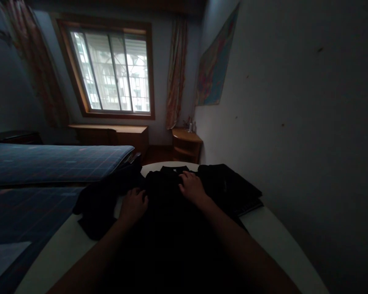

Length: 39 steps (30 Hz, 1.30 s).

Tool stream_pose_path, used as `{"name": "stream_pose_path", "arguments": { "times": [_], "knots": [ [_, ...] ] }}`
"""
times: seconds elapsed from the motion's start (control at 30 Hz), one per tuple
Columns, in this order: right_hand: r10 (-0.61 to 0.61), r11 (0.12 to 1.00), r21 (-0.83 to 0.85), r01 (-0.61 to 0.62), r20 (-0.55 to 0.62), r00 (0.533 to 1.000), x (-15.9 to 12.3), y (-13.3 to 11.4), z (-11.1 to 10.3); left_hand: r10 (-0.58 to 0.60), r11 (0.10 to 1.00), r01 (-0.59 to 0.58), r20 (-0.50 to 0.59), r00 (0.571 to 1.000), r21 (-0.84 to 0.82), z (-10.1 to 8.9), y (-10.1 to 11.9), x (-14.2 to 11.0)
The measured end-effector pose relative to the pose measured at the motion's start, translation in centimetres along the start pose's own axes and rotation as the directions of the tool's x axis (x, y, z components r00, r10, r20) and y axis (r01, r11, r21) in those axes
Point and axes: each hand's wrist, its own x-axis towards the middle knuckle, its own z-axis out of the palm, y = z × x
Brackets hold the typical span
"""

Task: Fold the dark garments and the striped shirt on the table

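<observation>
A black shirt [168,220] lies spread out on a round white table [282,241], its collar at the far edge with a small pale label inside. My right hand [191,187] rests on the shirt just below the collar, fingers loosely bent and apart. At the shirt's left edge is my left hand [134,205], with its fingers slightly curled and the thumb apart. Both hands appear to touch the cloth without gripping it. The shirt's lower part fades into shadow between my forearms.
Folded black clothes [230,185] lie at the table's right, and a dark crumpled garment [99,204] lies at its left. Beyond stands a bed with a blue checked mattress [58,163]. A wall [294,114] runs along the right; a wooden corner shelf [187,136] stands behind.
</observation>
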Motion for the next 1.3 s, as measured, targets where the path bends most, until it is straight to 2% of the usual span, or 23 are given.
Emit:
{"name": "stream_pose_path", "arguments": {
  "times": [0.1,0.2,0.27,0.33,0.47,0.57,0.63,0.77,0.87,0.97,1.03,1.1,1.17,1.3],
  "knots": [
    [0.198,0.979,-0.027,-0.204,-0.143,0.97,0.1,4.0,-2.9,0.074,0.997,-0.076,-0.06,0.995,-0.03,-0.3,0.3,0.0],
    [0.373,0.919,-0.039,-0.393,-0.237,0.897,-0.5,7.5,-4.2,0.186,0.979,-0.19,-0.057,0.981,-0.077,-0.1,0.7,-0.2],
    [0.467,0.873,-0.034,-0.487,-0.235,0.853,-1.0,9.3,-4.1,0.225,0.97,-0.223,0.007,0.974,-0.096,0.2,1.1,-0.4],
    [0.529,0.843,0.009,-0.538,-0.19,0.827,-1.3,10.7,-3.7,0.226,0.971,-0.219,0.064,0.972,-0.096,0.4,1.3,-0.5],
    [0.575,0.813,0.173,-0.556,-0.092,0.813,-1.4,12.9,-3.2,0.208,0.977,-0.203,0.092,0.974,-0.061,0.1,1.8,-0.3],
    [0.573,0.812,0.209,-0.546,-0.099,0.814,-1.3,14.2,-3.3,0.21,0.978,-0.208,0.082,0.974,-0.033,-0.4,3.0,0.2],
    [0.558,0.82,0.226,-0.526,-0.108,0.823,-1.3,14.8,-3.4,0.259,0.965,-0.255,0.069,0.963,-0.058,-0.6,4.6,0.7],
    [0.532,0.832,0.25,-0.495,-0.106,0.84,-1.1,15.3,-3.2,0.397,0.899,-0.362,0.113,0.911,-0.246,-0.7,9.7,2.1],
    [0.547,0.822,0.256,-0.509,-0.108,0.83,-0.9,15.2,-2.9,0.477,0.828,-0.393,0.133,0.869,-0.4,-0.5,14.3,2.8],
    [0.552,0.819,0.265,-0.51,-0.12,0.825,-1.1,14.9,-2.8,0.567,0.742,-0.431,0.138,0.812,-0.513,0.0,18.3,2.9],
    [0.561,0.813,0.268,-0.517,-0.124,0.818,-1.3,14.8,-2.9,0.623,0.689,-0.457,0.137,0.77,-0.562,0.5,20.1,2.5],
    [0.576,0.804,0.269,-0.531,-0.128,0.807,-1.5,14.8,-3.2,0.66,0.652,-0.468,0.143,0.737,-0.596,1.1,21.3,2.0],
    [0.588,0.796,0.267,-0.543,-0.133,0.798,-1.6,14.9,-3.4,0.673,0.634,-0.469,0.141,0.726,-0.615,1.6,22.0,1.5],
    [0.609,0.781,0.274,-0.561,-0.138,0.781,-1.4,15.2,-3.5,0.655,0.613,-0.472,0.074,0.752,-0.633,2.1,22.4,1.0]
  ]
}}
